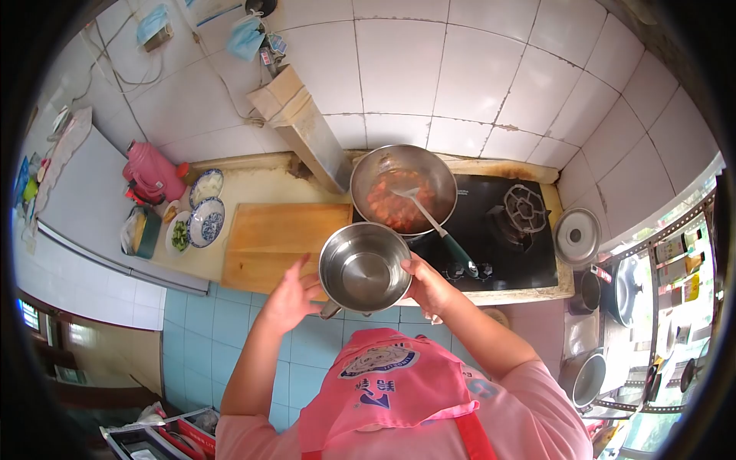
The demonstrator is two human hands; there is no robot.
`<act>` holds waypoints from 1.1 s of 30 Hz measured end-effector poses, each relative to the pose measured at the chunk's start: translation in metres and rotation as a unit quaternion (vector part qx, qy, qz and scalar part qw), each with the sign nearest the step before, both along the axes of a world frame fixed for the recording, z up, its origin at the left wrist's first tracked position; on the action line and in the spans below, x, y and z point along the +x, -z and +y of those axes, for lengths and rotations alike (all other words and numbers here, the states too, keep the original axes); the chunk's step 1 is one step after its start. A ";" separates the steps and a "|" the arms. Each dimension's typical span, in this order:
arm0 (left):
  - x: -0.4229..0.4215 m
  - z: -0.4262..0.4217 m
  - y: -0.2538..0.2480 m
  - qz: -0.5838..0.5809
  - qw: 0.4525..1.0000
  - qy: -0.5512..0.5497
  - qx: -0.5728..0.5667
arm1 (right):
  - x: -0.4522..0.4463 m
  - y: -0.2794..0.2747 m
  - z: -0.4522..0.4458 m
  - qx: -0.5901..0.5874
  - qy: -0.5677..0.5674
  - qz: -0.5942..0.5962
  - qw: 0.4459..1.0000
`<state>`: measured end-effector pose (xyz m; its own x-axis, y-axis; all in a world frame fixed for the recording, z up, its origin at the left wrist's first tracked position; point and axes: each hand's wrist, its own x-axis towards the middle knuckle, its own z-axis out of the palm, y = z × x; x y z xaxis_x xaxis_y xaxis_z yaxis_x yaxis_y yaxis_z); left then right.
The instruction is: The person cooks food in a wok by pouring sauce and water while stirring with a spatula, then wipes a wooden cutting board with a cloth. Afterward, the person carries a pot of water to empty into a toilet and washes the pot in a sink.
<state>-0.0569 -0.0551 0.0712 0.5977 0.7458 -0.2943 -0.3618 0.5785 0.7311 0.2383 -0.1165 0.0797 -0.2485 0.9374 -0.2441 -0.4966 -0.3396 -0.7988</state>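
Observation:
A steel pot (pixel 364 270) with clear liquid in it hangs in front of the counter edge, its short handle pointing down toward the body. My right hand (pixel 431 287) grips the pot's right rim, thumb at the edge. On the other side my left hand (pixel 290 297) has its fingers spread beside the pot's left wall; whether a fingertip touches it is hard to tell. Just beyond the pot, a wok (pixel 442 165) on the stove holds chopped red food (pixel 387 203). A spatula (pixel 452 249) with a green handle rests in the wok, its handle over the black cooktop.
A wooden cutting board (pixel 268 238) lies left of the wok. Farther left are blue-patterned dishes (pixel 205 222), a plate of green pieces (pixel 179 235) and a pink thermos (pixel 153 172). A second burner (pixel 525 211) and a round lid (pixel 577 236) are at the right.

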 end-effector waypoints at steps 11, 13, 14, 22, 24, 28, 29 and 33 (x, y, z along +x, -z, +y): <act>0.032 -0.009 0.001 -0.009 0.983 0.153 -0.098 | 0.004 0.008 -0.009 0.011 -0.033 -0.006 0.999; 0.035 -0.011 -0.004 -0.010 0.980 0.167 -0.111 | 0.008 0.010 -0.008 0.007 -0.044 -0.010 0.999; 0.038 -0.014 -0.008 0.005 0.983 0.159 -0.095 | 0.010 0.011 -0.008 0.003 -0.059 -0.014 0.998; 0.052 -0.020 -0.021 0.010 0.995 0.065 -0.071 | 0.044 -0.013 0.001 0.230 0.104 -0.387 0.887; 0.050 -0.015 -0.026 -0.004 0.997 0.012 -0.077 | 0.066 -0.014 -0.004 0.305 0.174 -0.615 0.706; 0.044 -0.003 -0.033 0.010 0.999 -0.025 -0.047 | 0.109 0.010 -0.016 0.182 0.150 -0.726 0.646; 0.040 0.001 -0.030 0.010 0.999 -0.025 -0.047 | 0.114 0.018 -0.016 0.152 0.134 -0.732 0.651; 0.030 0.019 -0.026 0.037 0.998 -0.045 -0.024 | 0.120 0.031 -0.008 0.097 0.089 -0.712 0.690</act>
<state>-0.0269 -0.0358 0.0970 0.5046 0.7791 -0.3719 -0.3606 0.5816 0.7292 0.3582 -0.1243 0.0485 0.2368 0.9715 0.0131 0.8177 -0.1920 -0.5427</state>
